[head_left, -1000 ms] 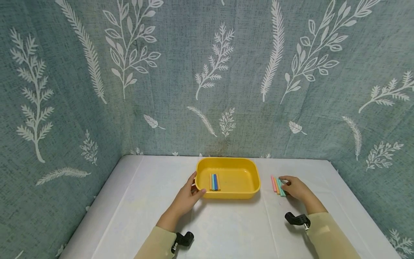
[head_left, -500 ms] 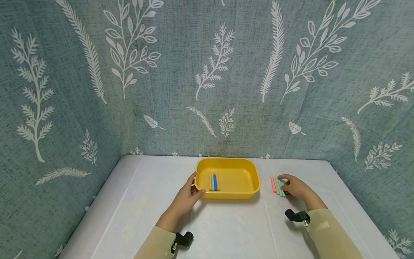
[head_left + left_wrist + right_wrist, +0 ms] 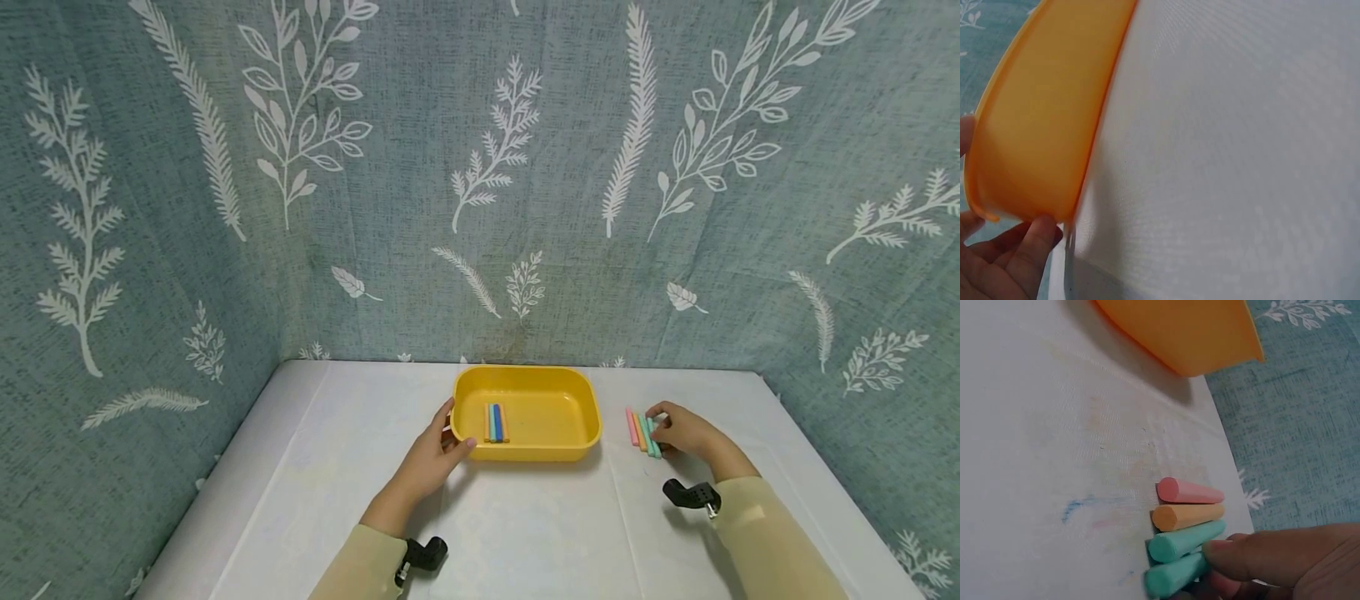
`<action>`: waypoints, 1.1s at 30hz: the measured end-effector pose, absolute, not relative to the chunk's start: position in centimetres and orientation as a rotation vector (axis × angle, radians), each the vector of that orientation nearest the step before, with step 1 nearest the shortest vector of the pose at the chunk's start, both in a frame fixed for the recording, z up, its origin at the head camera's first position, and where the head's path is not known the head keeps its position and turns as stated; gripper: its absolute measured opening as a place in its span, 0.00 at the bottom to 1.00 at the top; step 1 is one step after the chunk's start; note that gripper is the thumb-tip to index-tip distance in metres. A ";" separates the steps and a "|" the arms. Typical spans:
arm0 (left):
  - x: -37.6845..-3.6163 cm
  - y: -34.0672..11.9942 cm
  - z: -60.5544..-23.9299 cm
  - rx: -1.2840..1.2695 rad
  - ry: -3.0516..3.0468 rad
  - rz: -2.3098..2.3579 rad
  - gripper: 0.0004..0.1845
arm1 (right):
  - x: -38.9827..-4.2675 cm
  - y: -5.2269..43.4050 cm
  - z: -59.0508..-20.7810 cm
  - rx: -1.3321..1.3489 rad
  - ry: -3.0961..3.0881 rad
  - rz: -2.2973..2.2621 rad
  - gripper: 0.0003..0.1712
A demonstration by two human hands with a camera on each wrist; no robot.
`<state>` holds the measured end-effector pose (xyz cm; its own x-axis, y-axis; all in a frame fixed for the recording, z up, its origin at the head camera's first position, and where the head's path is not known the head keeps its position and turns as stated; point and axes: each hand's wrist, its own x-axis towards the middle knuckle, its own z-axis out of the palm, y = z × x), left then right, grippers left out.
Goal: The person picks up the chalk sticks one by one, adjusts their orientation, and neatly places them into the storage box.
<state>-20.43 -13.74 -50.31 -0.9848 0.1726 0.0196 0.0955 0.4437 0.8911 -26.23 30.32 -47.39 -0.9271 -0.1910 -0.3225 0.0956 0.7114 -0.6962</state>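
Observation:
A yellow plastic tray stands on the white-covered table. My left hand grips its left end, with the thumb at the near corner and fingers round the side. Right of the tray, a row of chalk sticks lies on the table: pink, orange and two green. My right hand pinches the outermost green chalk stick at its far end, the thumb on top and the other fingers partly hidden beneath. The neighbouring green chalk stick lies close beside it.
Several chalk sticks in orange, light blue and dark blue lie side by side in the tray's left part. A leaf-patterned green-blue cloth encloses the table at the back and sides. Faint chalk marks show on the white cover.
My right hand has shifted very slightly at the chalk row, and the outermost green stick stands a little more apart from its neighbour. My left hand and the tray stay in place.

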 end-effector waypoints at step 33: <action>-20.4 -13.8 -50.2 0.223 2.631 1.576 0.45 | -24.6 28.9 -44.1 -0.035 2.584 -1.479 0.27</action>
<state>-20.35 -13.76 -50.17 -0.9872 0.1584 0.0174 0.0901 0.4646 0.8810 -24.59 28.93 -44.14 -0.9863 -0.1017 -0.1302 0.0607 0.5095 -0.8583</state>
